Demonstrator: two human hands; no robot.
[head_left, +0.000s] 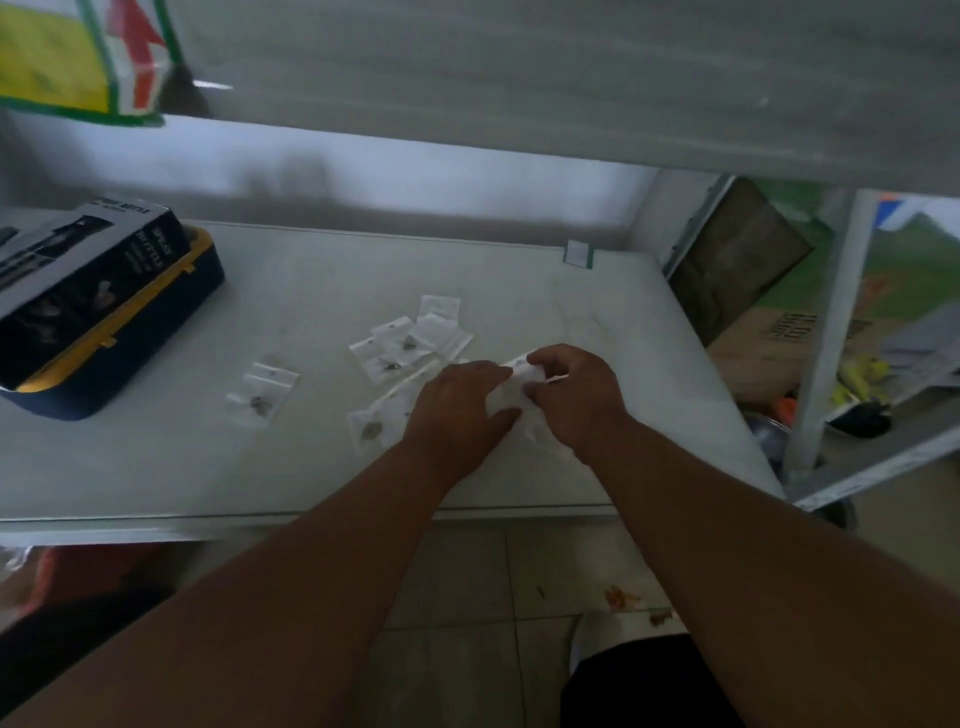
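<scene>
Left grip (457, 410) and right grip (576, 395) both pinch the small bag (509, 392) mid-frame; I'd hold it taut, pulling evenly.

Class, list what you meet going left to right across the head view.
dark box → two loose small bags → left hand → white bag held between both hands → right hand → cardboard box on the floor

A dark blue case with yellow trim (156, 340) lies at the left end of the white table (519, 270), and a black spray-bottle box (88, 270) rests tilted on top of it. A small green-edged label (578, 253) stands at the table's far edge. Right of the table, a cardboard box (753, 358) sits on the floor beside a grey shelf post (831, 332).
</scene>
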